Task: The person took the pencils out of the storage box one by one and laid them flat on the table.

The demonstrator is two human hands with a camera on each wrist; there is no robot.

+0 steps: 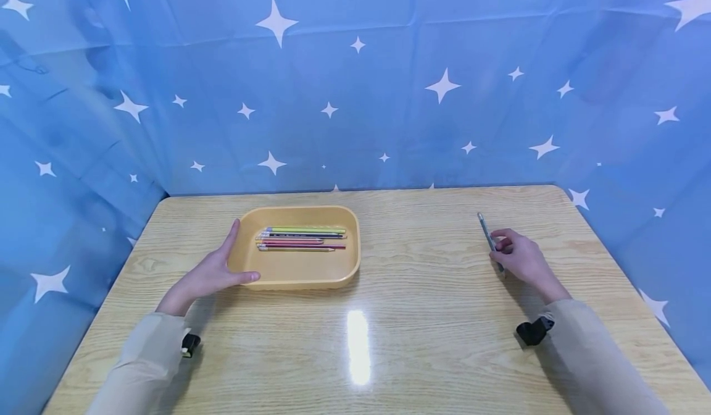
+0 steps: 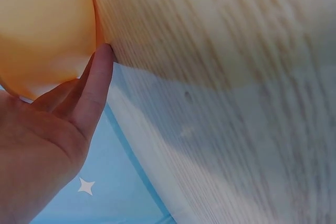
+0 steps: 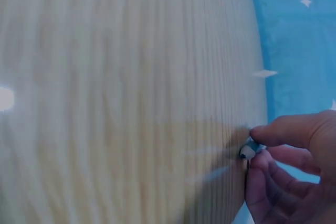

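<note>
A shallow yellow tray (image 1: 300, 273) stands on the table, left of its middle, with several pencils (image 1: 302, 240) lying side by side in it. My left hand (image 1: 213, 270) spans the tray's left end, thumb at the front rim and straight fingers along the outer side. In the left wrist view the fingers (image 2: 92, 95) rest against the tray's wall (image 2: 47, 30). Over at the right, my right hand (image 1: 519, 256) pinches a dark, bluish pencil (image 1: 485, 226), which points away from me. The right wrist view shows the pencil's near end (image 3: 249, 150) between thumb and fingers, close to the tabletop.
The wood-grain table (image 1: 411, 260) has a bright light reflection (image 1: 358, 347) at its front middle. A blue curtain (image 1: 355, 94) with white stars hangs behind and along both sides. Black wrist devices (image 1: 535, 331) are worn at both sleeves.
</note>
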